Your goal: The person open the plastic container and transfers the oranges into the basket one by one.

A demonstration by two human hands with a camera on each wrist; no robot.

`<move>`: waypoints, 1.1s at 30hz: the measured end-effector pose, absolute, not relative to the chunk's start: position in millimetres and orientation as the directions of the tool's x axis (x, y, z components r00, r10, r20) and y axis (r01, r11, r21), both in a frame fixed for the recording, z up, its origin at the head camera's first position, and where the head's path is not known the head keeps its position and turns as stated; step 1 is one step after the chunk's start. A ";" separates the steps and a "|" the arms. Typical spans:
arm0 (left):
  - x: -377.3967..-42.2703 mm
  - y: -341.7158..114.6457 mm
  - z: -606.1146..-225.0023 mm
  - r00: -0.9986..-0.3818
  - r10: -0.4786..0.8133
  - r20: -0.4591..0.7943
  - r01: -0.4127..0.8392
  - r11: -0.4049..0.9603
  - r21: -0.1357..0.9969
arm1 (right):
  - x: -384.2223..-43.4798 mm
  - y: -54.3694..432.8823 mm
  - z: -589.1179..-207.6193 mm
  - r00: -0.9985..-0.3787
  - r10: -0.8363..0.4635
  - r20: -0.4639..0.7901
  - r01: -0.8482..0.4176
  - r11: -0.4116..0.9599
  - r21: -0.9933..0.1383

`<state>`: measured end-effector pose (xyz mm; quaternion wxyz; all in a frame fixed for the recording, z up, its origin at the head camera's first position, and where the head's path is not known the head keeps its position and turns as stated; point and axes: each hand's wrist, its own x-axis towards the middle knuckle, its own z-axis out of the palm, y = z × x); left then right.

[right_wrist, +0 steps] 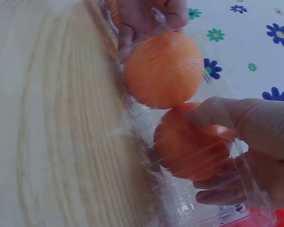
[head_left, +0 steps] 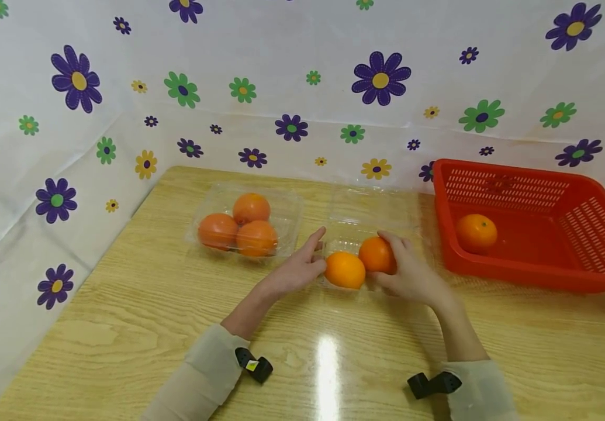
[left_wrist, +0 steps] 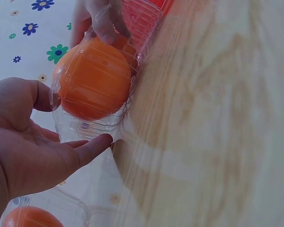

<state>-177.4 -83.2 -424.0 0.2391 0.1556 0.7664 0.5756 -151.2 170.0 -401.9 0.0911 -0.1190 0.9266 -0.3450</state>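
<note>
In the head view my right hand (head_left: 406,272) grips an orange (head_left: 377,255) inside an open clear plastic container (head_left: 345,244), thumb and fingers on either side of the fruit. Another orange (head_left: 345,270) lies against it, in the container's near left part. My left hand (head_left: 296,269) holds the container's left end; the left wrist view shows its thumb at the rim and its fingers (left_wrist: 92,147) low along the wall. The raised transparent lid (head_left: 373,204) stands behind. In the right wrist view, clear plastic partly covers the gripped orange (right_wrist: 191,142).
To the left sits a clear plastic box (head_left: 291,219) with three oranges (head_left: 252,209) in it. A red basket (head_left: 523,275) on the right holds one orange (head_left: 476,233). Flower-printed cloth (head_left: 260,58) hangs behind the wooden table (head_left: 123,327).
</note>
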 end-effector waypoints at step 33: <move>-177.0 -81.9 -424.7 -0.843 0.509 -0.173 -0.028 0.279 0.960 | -150.8 179.5 -398.4 -0.947 -0.314 -0.076 -0.196 0.746 -0.636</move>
